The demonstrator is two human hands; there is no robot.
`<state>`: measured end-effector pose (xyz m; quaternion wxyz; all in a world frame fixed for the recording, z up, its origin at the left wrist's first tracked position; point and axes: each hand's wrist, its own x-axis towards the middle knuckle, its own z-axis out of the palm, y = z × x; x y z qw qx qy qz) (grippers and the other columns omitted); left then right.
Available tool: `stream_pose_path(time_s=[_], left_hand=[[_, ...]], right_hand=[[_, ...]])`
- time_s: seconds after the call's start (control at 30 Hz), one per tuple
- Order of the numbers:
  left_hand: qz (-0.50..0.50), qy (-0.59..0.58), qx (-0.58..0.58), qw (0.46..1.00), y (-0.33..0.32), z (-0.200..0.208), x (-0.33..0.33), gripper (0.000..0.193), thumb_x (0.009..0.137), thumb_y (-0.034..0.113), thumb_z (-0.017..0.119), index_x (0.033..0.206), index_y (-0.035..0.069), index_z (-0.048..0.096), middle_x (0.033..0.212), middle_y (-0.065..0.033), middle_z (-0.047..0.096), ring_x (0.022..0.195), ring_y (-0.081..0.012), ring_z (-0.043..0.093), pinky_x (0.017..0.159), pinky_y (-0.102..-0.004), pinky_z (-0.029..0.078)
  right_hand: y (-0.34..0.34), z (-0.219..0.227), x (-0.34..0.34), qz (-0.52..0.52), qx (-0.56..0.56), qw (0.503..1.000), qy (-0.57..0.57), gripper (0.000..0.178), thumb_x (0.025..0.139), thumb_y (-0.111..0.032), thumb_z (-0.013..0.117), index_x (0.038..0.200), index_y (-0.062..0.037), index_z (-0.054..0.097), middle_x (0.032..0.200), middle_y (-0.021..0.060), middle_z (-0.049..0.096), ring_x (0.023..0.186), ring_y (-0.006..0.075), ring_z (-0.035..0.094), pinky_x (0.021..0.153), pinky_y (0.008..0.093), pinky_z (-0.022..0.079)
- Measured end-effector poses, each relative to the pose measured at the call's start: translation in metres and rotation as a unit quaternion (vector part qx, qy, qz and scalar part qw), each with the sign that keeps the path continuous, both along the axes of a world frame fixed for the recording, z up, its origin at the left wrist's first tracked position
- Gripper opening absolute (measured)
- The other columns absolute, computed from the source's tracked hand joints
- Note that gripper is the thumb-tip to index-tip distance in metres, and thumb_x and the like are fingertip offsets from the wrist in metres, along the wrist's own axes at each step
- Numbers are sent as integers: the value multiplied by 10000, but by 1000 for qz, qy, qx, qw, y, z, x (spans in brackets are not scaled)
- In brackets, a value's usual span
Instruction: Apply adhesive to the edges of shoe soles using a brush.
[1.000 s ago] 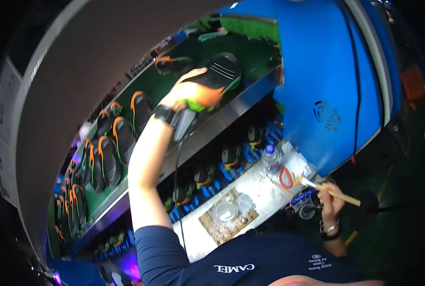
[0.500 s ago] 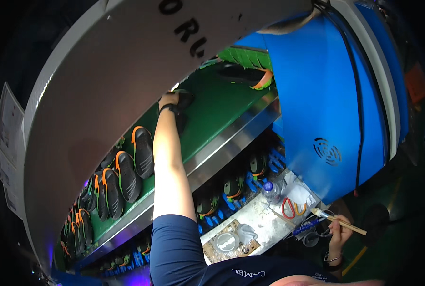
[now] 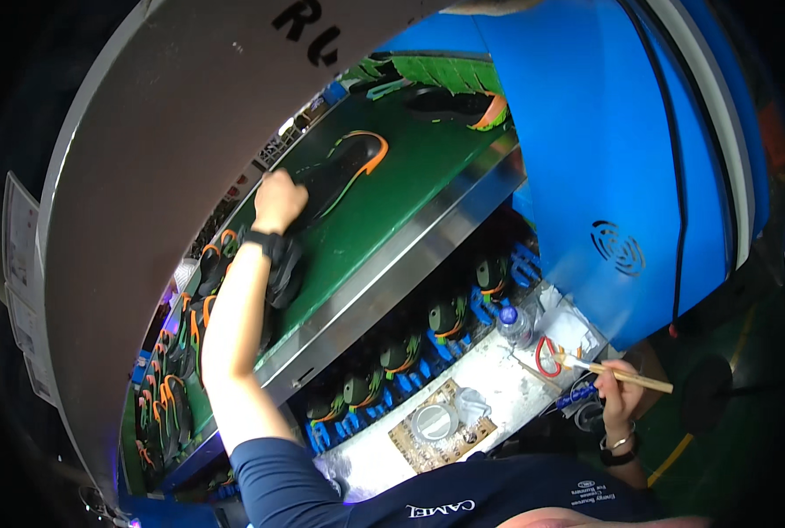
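Observation:
My left hand (image 3: 280,201) reaches over a green conveyor belt (image 3: 391,187), its fingers curled closed beside the toe end of a black shoe sole (image 3: 338,172). That sole lies flat and has an orange and green rim at its heel. Whatever those fingers hold is hidden. Just under my left wrist rests another dark sole (image 3: 285,277). On the right side, my right hand (image 3: 619,394) grips a wooden-handled brush (image 3: 635,378), its bristle end pointing left over the edge of a white work shelf (image 3: 357,456).
More orange-edged soles (image 3: 177,409) crowd the belt's left part; another sole (image 3: 452,106) lies at the far end. Below are black shoes (image 3: 401,352) on blue holders. The shelf carries a bottle (image 3: 514,326), red-handled scissors (image 3: 546,356) and a round lid (image 3: 434,422). A grey hood (image 3: 164,150) overhangs.
My left hand has moved left and nearer along the belt. The sole with the orange heel now shows lying flat beside it. My right hand keeps the brush; the view has shifted.

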<state>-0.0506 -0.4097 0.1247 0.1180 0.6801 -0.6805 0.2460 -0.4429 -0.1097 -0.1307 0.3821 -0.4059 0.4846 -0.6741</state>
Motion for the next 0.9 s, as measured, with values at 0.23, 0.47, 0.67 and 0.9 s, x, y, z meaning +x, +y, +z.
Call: stream_pose_path(time_s=[0.23, 0.47, 0.67, 0.9], left_hand=[[-39, -29, 329, 943, 81, 8, -71, 762, 562, 543, 659, 942, -87, 464, 884, -257, 522, 892, -344, 515, 793, -371, 403], [-95, 27, 326, 940, 17, -1, -60, 881, 537, 442, 705, 1111, -126, 353, 1068, -253, 470, 972, -304, 498, 807, -324, 420], [-220, 440, 306, 815, 122, 28, -56, 613, 666, 430, 633, 1041, -21, 457, 918, -95, 538, 823, -129, 512, 711, -251, 397], [-181, 888, 303, 293, 297, -110, 32, 762, 736, 576, 448, 1226, 4, 330, 1208, -154, 412, 1021, -267, 479, 851, -388, 402]], right_hand=[[5, 6, 17, 66, -20, 996, -54, 162, 788, -79, 526, 906, 30, 513, 683, 54, 526, 548, 54, 456, 481, 160, 350], [48, 4, 11, 34, -23, 999, -30, 166, 786, -92, 530, 902, 26, 516, 646, 46, 523, 509, 47, 440, 462, 159, 344], [37, -4, 43, 153, 22, 988, -24, 124, 772, -28, 540, 880, 32, 535, 713, 52, 554, 589, 76, 492, 533, 190, 404], [-10, -22, 136, 355, -82, 911, 194, 102, 739, -52, 591, 828, -8, 570, 735, 81, 592, 643, 136, 565, 570, 241, 439]])
